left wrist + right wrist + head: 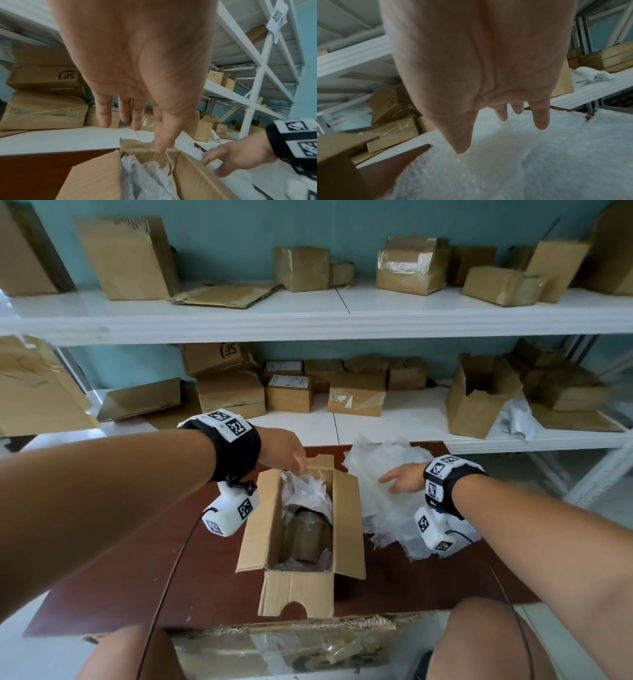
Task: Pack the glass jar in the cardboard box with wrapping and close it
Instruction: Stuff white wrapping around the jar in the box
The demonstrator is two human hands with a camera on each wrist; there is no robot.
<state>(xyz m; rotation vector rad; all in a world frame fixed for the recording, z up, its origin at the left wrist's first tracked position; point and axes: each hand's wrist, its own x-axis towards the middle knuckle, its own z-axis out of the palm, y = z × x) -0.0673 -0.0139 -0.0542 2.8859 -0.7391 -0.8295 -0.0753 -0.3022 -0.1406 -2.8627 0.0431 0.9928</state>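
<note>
Our left hand reaches forward over the far end of the cardboard box, fingers straight and relaxed, gripping nothing. Our right hand stretches out to the right of the box, palm down with fingers spread and loose, just over a heap of bubble wrap that lies on the counter beside the box.

The head view shows the whole box with its four flaps open, standing on the dark red counter, and the shelves of other boxes behind. The left wrist view adds what the head view hides: the left thumb reaches down to the far flap of the box, at its top edge, while the other fingers hang free beyond it; we cannot tell whether the thumb presses it. That view also catches the right hand beyond the box's right wall. The right wrist view shows the right fingers hanging above the bubble wrap, not plainly touching it.

The glass jar lies on its side inside the box, clear, with a lid towards the far end. Crumpled wrap fills the far end of the box, and more wrap shows under the jar at the near end.
</note>
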